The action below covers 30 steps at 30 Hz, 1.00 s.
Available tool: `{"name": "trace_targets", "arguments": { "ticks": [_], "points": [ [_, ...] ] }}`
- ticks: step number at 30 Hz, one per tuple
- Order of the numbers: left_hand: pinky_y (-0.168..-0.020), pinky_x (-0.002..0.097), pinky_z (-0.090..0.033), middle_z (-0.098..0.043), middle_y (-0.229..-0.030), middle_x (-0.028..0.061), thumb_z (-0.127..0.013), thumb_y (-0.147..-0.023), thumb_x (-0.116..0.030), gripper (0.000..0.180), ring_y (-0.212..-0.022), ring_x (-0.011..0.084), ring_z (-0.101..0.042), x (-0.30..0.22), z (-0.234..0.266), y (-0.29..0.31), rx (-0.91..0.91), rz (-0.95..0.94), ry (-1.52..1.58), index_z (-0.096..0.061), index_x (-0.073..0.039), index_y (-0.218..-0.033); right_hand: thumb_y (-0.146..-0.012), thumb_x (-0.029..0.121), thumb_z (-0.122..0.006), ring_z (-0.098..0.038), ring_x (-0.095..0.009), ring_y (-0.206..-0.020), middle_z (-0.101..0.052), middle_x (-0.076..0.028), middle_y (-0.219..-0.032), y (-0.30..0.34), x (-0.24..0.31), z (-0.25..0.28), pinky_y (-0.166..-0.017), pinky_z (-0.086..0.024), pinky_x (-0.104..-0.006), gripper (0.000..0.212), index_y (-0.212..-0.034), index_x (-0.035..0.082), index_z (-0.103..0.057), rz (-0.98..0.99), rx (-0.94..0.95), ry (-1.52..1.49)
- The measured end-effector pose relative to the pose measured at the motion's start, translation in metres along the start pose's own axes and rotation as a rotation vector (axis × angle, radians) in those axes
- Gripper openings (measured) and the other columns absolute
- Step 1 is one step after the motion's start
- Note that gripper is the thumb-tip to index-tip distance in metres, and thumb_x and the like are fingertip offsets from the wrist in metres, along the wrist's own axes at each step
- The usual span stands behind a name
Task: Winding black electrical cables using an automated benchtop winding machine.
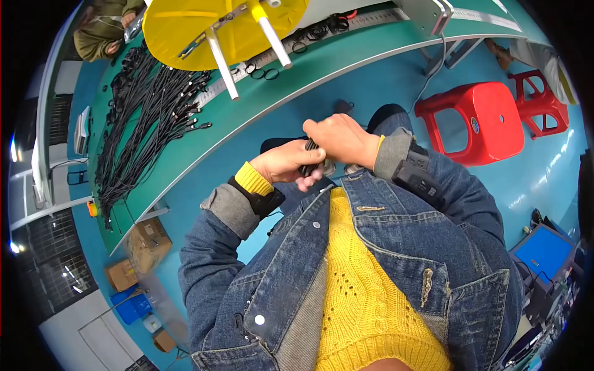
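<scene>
In front of my waist, my left hand (286,162) is closed around a small bundle of black cable (310,158), its thumb pressing on the near side. Right against it, my right hand (345,141) is closed too, its fingers curled at the top end of the bundle. How much of the cable lies inside the right fist is hidden. Many loose black cables (151,105) with light plug ends lie heaped on the green table (179,151) to the left. Farther off, on the same table, are a few black coiled cables (325,28).
A yellow disc with white rods (226,34) rises over the table. A metal ruler (371,20) runs along the tabletop. Red stools (489,120) stand at the right, cardboard boxes (148,244) below the table's left end. Another person's hand (128,20) is at the far left.
</scene>
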<state>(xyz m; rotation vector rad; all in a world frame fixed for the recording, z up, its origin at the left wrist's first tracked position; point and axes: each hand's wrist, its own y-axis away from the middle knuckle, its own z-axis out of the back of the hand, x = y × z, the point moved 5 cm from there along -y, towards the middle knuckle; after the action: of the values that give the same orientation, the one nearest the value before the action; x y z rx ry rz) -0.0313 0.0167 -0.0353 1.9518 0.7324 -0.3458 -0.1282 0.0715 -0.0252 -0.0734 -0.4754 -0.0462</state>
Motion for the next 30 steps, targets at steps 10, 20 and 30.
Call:
{"name": "trace_targets", "arguments": {
  "ticks": [10,20,30],
  "points": [
    [-0.037,0.0187,-0.035,-0.051,-0.063,0.0009,-0.058,-0.085,-0.040,0.039,-0.045,0.0053,-0.044,-0.003,-0.001,-0.001,0.046,-0.067,0.053,-0.054,-0.001,-0.088,-0.069,0.010,-0.057,-0.062,-0.033,-0.062,-0.060,-0.022,-0.069,0.004,-0.011,-0.017,-0.055,-0.049,-0.0364,0.018,-0.080,-0.004,-0.060,-0.374,0.040,-0.910],
    [-0.039,0.0179,-0.036,-0.049,-0.064,-0.0015,-0.059,-0.085,-0.023,0.024,-0.049,0.0048,-0.043,0.018,0.001,0.000,-0.057,-0.093,0.064,-0.055,0.000,-0.092,-0.068,0.009,-0.056,-0.061,-0.038,-0.071,-0.061,-0.023,-0.071,-0.005,-0.003,-0.023,-0.065,-0.048,-0.0435,0.015,-0.077,-0.002,-0.060,-0.203,-0.108,-0.519],
    [-0.045,0.0198,-0.039,-0.049,-0.074,0.0020,-0.053,-0.081,-0.010,0.030,-0.061,0.0082,-0.045,0.001,0.024,0.041,-0.202,-0.412,0.244,-0.052,0.001,-0.109,-0.073,0.012,-0.061,-0.059,-0.031,-0.066,-0.060,-0.015,-0.076,-0.061,-0.003,0.056,-0.059,-0.047,-0.0376,0.022,-0.092,0.002,-0.058,0.135,-0.540,-0.363]
  ]
}}
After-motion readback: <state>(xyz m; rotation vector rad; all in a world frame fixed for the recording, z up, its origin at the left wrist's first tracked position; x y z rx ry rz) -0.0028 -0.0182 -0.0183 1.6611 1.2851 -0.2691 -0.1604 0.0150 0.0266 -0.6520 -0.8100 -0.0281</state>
